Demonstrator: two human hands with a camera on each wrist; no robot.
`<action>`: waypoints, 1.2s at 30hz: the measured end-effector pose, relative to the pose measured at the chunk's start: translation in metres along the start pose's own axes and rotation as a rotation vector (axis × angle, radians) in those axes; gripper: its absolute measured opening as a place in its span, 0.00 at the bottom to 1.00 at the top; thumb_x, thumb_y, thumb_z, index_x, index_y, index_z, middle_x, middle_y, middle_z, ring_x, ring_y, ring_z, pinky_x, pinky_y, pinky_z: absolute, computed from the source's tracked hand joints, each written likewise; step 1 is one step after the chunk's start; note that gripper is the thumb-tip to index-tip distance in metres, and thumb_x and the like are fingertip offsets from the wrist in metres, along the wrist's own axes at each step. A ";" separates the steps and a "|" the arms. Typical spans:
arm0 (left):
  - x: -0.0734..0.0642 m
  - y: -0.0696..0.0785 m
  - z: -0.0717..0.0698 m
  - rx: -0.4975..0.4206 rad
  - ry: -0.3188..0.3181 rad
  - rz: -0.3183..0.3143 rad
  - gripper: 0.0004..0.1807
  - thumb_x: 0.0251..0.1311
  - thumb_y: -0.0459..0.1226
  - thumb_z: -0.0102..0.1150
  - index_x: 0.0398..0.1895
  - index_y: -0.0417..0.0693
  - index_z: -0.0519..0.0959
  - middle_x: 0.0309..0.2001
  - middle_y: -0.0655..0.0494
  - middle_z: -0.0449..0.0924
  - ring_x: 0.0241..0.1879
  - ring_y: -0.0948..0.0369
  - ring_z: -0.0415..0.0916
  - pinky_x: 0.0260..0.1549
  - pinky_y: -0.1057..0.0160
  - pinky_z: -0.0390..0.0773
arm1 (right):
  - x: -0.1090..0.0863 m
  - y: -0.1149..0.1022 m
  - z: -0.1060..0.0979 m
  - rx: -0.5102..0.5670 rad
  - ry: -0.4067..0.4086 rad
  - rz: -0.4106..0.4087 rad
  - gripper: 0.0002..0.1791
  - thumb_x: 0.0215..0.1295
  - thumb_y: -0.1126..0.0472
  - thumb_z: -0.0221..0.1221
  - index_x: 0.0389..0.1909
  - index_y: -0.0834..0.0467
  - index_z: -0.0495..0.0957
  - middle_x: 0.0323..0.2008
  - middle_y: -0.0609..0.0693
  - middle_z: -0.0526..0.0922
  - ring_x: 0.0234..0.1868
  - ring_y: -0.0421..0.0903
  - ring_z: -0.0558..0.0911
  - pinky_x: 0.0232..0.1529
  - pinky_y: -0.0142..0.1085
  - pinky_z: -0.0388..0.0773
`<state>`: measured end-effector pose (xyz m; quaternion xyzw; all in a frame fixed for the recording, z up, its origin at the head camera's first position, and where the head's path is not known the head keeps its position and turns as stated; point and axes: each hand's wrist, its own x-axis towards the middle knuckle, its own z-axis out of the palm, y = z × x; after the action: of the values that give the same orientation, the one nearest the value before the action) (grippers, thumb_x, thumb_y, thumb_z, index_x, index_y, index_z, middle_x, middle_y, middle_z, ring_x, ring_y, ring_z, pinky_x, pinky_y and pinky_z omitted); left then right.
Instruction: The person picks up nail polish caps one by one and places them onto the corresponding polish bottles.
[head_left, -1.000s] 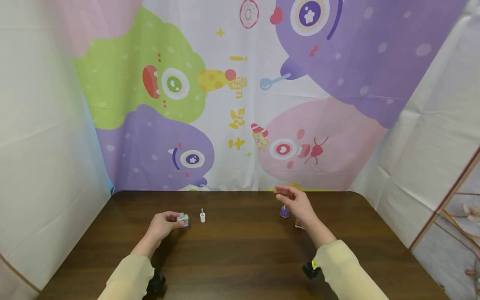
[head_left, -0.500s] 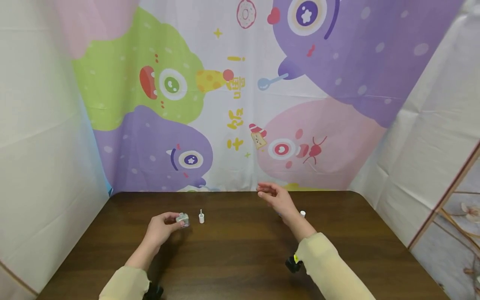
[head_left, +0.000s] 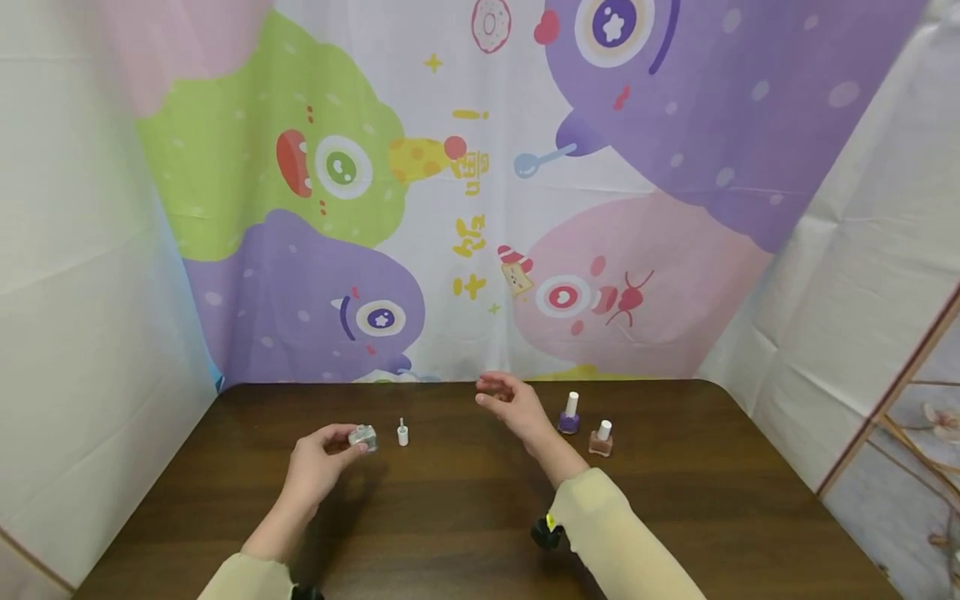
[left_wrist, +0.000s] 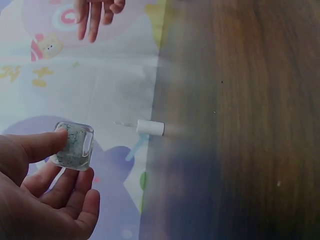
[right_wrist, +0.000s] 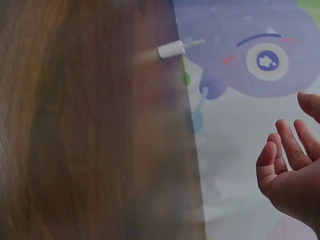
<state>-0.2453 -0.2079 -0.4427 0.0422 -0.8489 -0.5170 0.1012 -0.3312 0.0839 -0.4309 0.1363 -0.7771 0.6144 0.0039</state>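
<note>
My left hand [head_left: 318,462] pinches a small clear nail polish bottle [left_wrist: 74,145] with pale green speckled polish between thumb and fingers, tilted on its side. Just right of it, the white brush cap [head_left: 402,435] stands on the table with its brush pointing up; the left wrist view shows the same white cap [left_wrist: 150,127]. My right hand [head_left: 517,408] hangs above the table near the back edge, fingers relaxed and holding nothing. In the right wrist view that hand [right_wrist: 292,160] is apart from the cap [right_wrist: 171,49].
A purple nail polish bottle [head_left: 569,421] and a brown one [head_left: 601,442], both with white caps on, stand right of my right forearm. The dark wooden table [head_left: 450,517] ends at a cartoon-printed curtain [head_left: 472,342] behind.
My right hand has moved left, away from the purple and brown bottles, which now show fully. The left hand keeps holding its bottle in nearly the same place.
</note>
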 end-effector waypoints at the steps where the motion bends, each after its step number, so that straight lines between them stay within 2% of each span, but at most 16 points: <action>1: -0.001 0.000 0.000 0.000 0.004 -0.002 0.18 0.54 0.34 0.66 0.48 0.36 0.79 0.44 0.42 0.81 0.44 0.53 0.79 0.33 0.73 0.74 | 0.000 0.001 0.004 0.003 -0.003 0.000 0.21 0.60 0.60 0.63 0.56 0.55 0.75 0.50 0.55 0.81 0.33 0.40 0.73 0.32 0.34 0.73; 5: -0.003 -0.001 -0.002 0.009 0.016 -0.007 0.18 0.54 0.35 0.66 0.47 0.37 0.79 0.43 0.43 0.81 0.42 0.57 0.77 0.33 0.72 0.74 | 0.000 0.004 0.019 0.019 -0.019 0.008 0.22 0.60 0.61 0.63 0.56 0.56 0.74 0.50 0.55 0.81 0.32 0.39 0.73 0.31 0.33 0.73; 12: -0.004 -0.005 -0.005 0.027 0.008 -0.010 0.17 0.54 0.35 0.66 0.47 0.39 0.80 0.43 0.45 0.82 0.42 0.59 0.75 0.34 0.71 0.74 | -0.010 -0.007 0.041 0.106 -0.065 -0.002 0.24 0.60 0.67 0.62 0.58 0.65 0.71 0.53 0.63 0.77 0.34 0.45 0.72 0.29 0.30 0.71; 17: -0.005 -0.006 -0.004 0.032 -0.013 -0.017 0.18 0.54 0.36 0.66 0.48 0.39 0.79 0.44 0.45 0.81 0.45 0.54 0.78 0.37 0.68 0.74 | -0.004 0.011 0.061 0.114 -0.069 0.038 0.26 0.59 0.65 0.63 0.59 0.61 0.71 0.55 0.60 0.77 0.35 0.43 0.73 0.30 0.29 0.71; 21: -0.006 -0.008 -0.003 0.032 -0.020 -0.024 0.19 0.54 0.36 0.67 0.48 0.38 0.79 0.45 0.44 0.81 0.46 0.53 0.78 0.38 0.67 0.74 | 0.000 0.024 0.078 0.126 -0.068 0.080 0.25 0.59 0.63 0.64 0.58 0.59 0.73 0.55 0.60 0.77 0.32 0.39 0.73 0.28 0.31 0.70; 30: -0.005 -0.011 -0.003 0.022 -0.019 -0.028 0.18 0.53 0.35 0.67 0.48 0.38 0.80 0.44 0.44 0.81 0.46 0.53 0.79 0.36 0.69 0.74 | 0.002 0.033 0.103 0.156 -0.083 0.110 0.26 0.58 0.67 0.63 0.59 0.66 0.70 0.54 0.64 0.77 0.27 0.38 0.71 0.25 0.29 0.66; 36: -0.007 -0.013 -0.005 0.019 -0.017 -0.031 0.18 0.53 0.34 0.67 0.47 0.37 0.80 0.43 0.45 0.81 0.44 0.56 0.77 0.36 0.69 0.74 | 0.003 0.036 0.117 0.115 -0.094 0.103 0.25 0.56 0.67 0.64 0.56 0.66 0.73 0.50 0.61 0.80 0.28 0.39 0.71 0.27 0.28 0.68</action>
<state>-0.2378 -0.2168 -0.4525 0.0519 -0.8540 -0.5106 0.0857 -0.3234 -0.0207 -0.4934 0.1251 -0.7457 0.6505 -0.0721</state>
